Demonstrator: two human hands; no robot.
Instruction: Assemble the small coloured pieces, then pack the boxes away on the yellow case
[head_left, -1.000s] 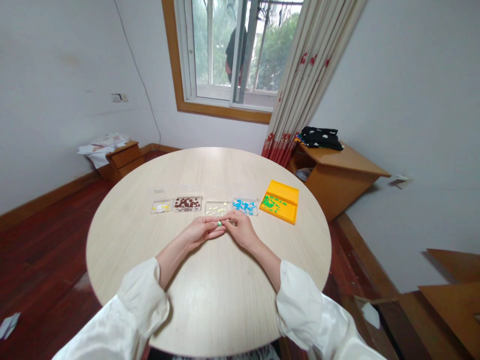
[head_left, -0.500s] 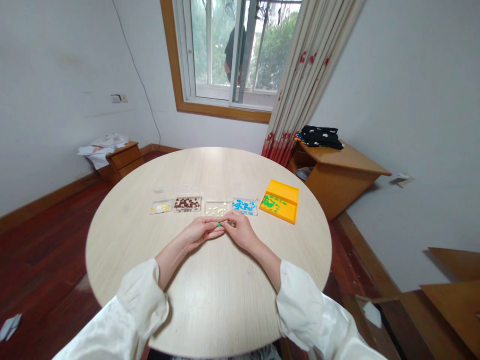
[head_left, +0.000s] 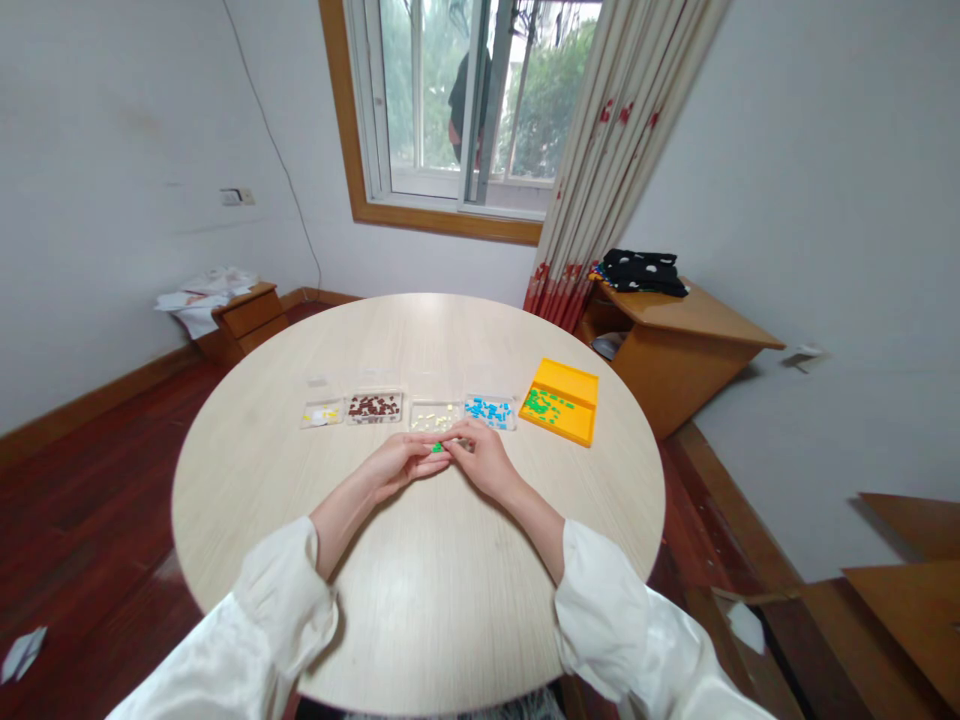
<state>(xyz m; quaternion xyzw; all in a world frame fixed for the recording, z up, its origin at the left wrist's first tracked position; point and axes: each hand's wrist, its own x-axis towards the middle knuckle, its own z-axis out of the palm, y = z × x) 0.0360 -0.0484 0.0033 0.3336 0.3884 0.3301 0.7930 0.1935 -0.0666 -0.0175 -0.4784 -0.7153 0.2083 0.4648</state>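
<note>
Small green building bricks (head_left: 437, 448) sit between my two hands, over the middle of the round table. My left hand (head_left: 401, 465) pinches them from the left with thumb and fingers. From the right, my right hand (head_left: 480, 460) closes its fingertips on the same green pieces, touching the left fingers. Just beyond the hands is a clear box of pale yellow pieces (head_left: 433, 416). A clear box of blue bricks (head_left: 489, 412) lies behind the right hand. The pieces' exact shape is too small to make out.
A clear box of brown bricks (head_left: 374, 408) and a clear box with yellow and white pieces (head_left: 322, 413) stand to the left. An open orange case (head_left: 577, 425) with green bricks lies right. The pale round table (head_left: 420, 600) carries everything. A person (head_left: 466, 110) shows at the window.
Both hands stay nearly in place. The green bricks between the fingers have shifted slightly, and a little more green shows now.
</note>
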